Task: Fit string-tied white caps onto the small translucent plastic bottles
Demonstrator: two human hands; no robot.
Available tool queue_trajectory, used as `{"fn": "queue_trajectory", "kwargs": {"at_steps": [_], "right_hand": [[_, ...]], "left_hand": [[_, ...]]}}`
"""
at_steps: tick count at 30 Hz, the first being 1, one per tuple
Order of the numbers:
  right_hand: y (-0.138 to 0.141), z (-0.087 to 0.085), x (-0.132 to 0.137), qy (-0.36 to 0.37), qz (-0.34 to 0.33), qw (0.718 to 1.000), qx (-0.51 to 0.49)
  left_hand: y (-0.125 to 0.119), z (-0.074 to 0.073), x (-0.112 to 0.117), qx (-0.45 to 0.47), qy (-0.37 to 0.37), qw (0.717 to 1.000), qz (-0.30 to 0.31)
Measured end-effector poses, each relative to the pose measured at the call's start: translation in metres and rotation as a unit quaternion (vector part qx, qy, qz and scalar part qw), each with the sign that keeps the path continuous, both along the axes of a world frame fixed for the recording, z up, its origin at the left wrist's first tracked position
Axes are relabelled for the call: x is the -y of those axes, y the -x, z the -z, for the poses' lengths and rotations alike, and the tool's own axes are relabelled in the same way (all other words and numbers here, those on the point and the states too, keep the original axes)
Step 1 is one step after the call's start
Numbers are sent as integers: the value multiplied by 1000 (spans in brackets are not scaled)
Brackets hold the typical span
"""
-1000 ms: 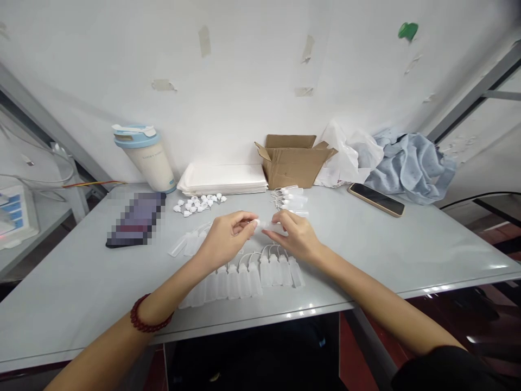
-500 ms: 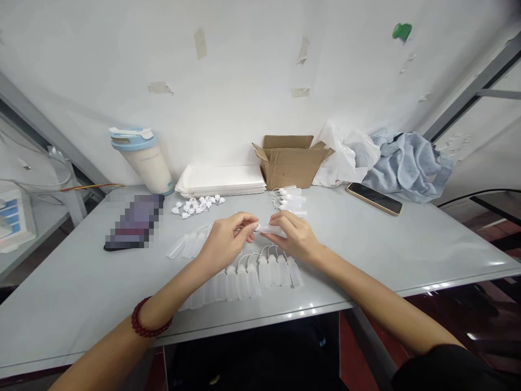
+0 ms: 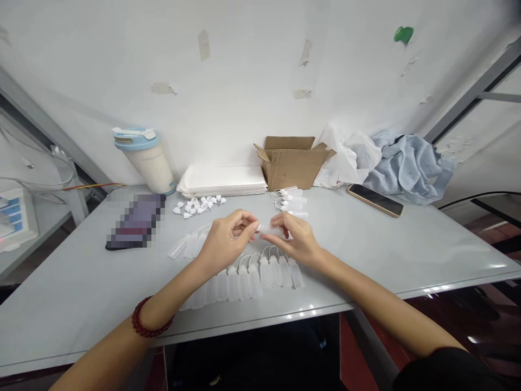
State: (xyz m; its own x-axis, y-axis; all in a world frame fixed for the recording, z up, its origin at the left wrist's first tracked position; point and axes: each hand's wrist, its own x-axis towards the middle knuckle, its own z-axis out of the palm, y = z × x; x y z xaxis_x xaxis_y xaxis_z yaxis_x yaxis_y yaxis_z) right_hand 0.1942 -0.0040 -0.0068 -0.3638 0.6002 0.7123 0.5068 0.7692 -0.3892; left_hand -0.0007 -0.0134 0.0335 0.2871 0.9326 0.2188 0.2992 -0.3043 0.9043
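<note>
Over the middle of the grey table [image 3: 386, 250], my right hand [image 3: 295, 239] grips a small translucent squeeze bottle [image 3: 272, 229] lying sideways. My left hand [image 3: 226, 239] pinches the bottle's left end, where its white cap sits. Just below my hands lies a row of several capped translucent bottles [image 3: 248, 279]. A few more bottles [image 3: 188, 244] lie to the left of my left hand. Loose white caps [image 3: 198, 204] are heaped further back, and another small group of bottles [image 3: 291, 198] rests in front of the box.
At the back stand a cup with a blue lid [image 3: 147, 160], a stack of white sheets [image 3: 223, 179], an open cardboard box [image 3: 292, 160], white plastic bags [image 3: 345, 155] and a blue cloth [image 3: 409, 165]. A phone [image 3: 374, 199] lies right; a dark blurred object [image 3: 136, 221] lies left.
My hands stay in the same place with the bottle held between them; only my fingers shift slightly at the cap end.
</note>
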Motion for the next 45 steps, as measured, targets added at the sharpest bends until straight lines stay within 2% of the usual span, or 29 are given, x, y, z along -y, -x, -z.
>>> {"fn": "queue_trajectory", "kwargs": {"at_steps": [5,12,20,26,30,34,36,38,40,43,45], "right_hand": [[2,2,0,-45,11,999,12],[4,1,0,-131,25,991,12],[-1,-1,-5,-174,7,984,39],[-2,-3,-6,-170,-3,984,45],[-2,-3,-5,-131,-10,991,15],[-3,-6,-2,-11,-25,999,-38],[-3,-8,0,53,-27,996,-59],[-2,-9,2,78,-27,994,-75],[-1,-9,3,48,-26,995,-79],[2,-9,4,-78,-12,996,-50],[3,-8,4,-163,0,986,-24]], "left_hand": [[1,-3,-1,1,43,999,9],[0,-3,-1,14,62,998,11],[0,-6,1,12,39,999,10],[1,-4,1,1,14,1000,4],[2,-1,1,-12,-45,999,8],[1,-1,3,-28,-114,993,12],[0,-1,4,-27,-122,992,13],[0,-2,5,-21,-118,993,7],[0,-1,5,-10,-110,994,1],[-1,0,4,9,-75,997,6],[-2,1,3,21,-35,999,8]]}}
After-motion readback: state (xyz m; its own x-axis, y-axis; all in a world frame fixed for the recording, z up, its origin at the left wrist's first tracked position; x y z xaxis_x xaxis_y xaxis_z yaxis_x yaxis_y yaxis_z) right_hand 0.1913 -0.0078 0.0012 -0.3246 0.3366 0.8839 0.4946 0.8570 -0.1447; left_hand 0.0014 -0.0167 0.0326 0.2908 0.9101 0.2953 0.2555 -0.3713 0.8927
